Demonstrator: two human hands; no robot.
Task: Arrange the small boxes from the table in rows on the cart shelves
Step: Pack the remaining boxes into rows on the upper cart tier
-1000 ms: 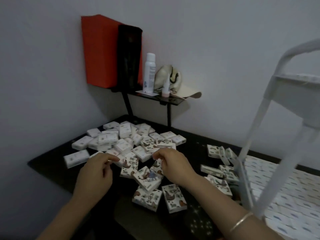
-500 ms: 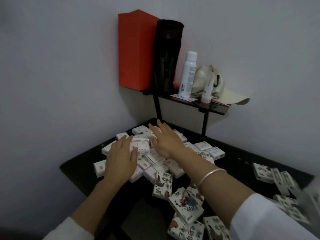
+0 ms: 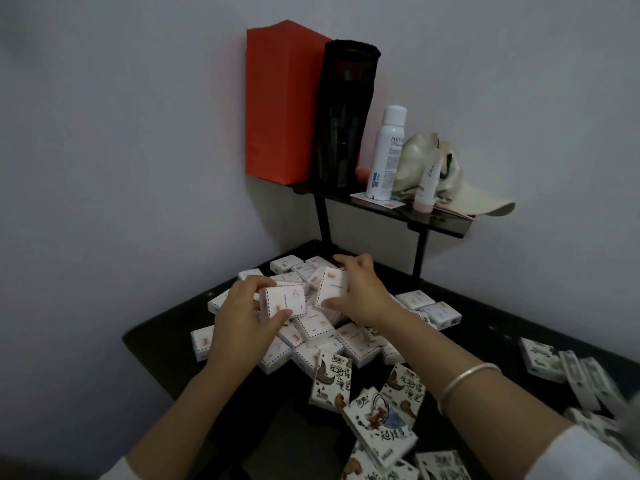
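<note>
Two hands work over the black desk (image 3: pixel 162 344). The left hand (image 3: pixel 242 320) grasps box A (image 3: pixel 285 299), one small white box with a dashed border. Its thumb is on the near edge and its fingers curl over the far side, holding the box above the heap. The right hand (image 3: pixel 363 296) grasps box B (image 3: pixel 330 287), one more of the same kind, tilted, with the thumb under the near edge and the fingers wrapped over the top. A and B sit just beside each other; cannot tell whether they touch. One bangle (image 3: pixel 467 375) is on the right wrist.

The white pile (image 3: pixel 349 341) holds the same dashed-border boxes, heaped toward the desk's back-left corner. Roughly twenty show, too overlapped for an exact count. There are five picture boxes (image 3: pixel 332 381) with printed artwork, tumbled near the front edge. The right-edge group (image 3: pixel 543 362) has at least three boxes, blurred.

A raised shelf (image 3: pixel 433 221) on two black posts runs along the desk's back edge. It carries:
- one red paper bag (image 3: pixel 277 105)
- one black cylinder case (image 3: pixel 343 116)
- one white spray bottle (image 3: pixel 386 154)
- one small tube (image 3: pixel 429 181), standing on its cap
- one pale cloth bundle (image 3: pixel 415 150)
- one beige cap (image 3: pixel 485 204)
</note>
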